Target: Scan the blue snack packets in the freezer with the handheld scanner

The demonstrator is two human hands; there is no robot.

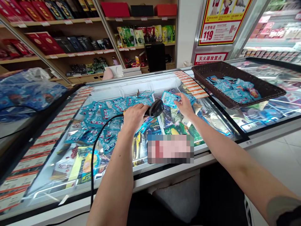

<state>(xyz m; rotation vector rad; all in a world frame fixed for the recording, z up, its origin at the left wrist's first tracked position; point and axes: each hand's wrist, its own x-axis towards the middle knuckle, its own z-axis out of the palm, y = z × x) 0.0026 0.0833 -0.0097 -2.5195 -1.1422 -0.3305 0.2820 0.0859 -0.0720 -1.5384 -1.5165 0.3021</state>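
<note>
My left hand point(135, 115) is wrapped around a black corded barcode scanner point(155, 108), its head pointing right. A cable runs from its handle down past my left forearm. Just right of the scanner, my right hand point(184, 105) pinches a small blue packet point(169, 99) by its right end. A printed barcode shows at the packet's left end, facing the scanner. To the left, a heap of similar blue packets point(103, 113) is spread over the glass top of the chest freezer point(145, 185). The scanner's handle is mostly hidden in my left hand.
A dark brown woven basket point(237, 102) with several blue packets stands at the right. A plastic bag of blue packets point(28, 94) lies at the left. A pixelated rectangular item point(170, 149) is at the freezer's front edge. Stocked shelves point(77, 53) line the back.
</note>
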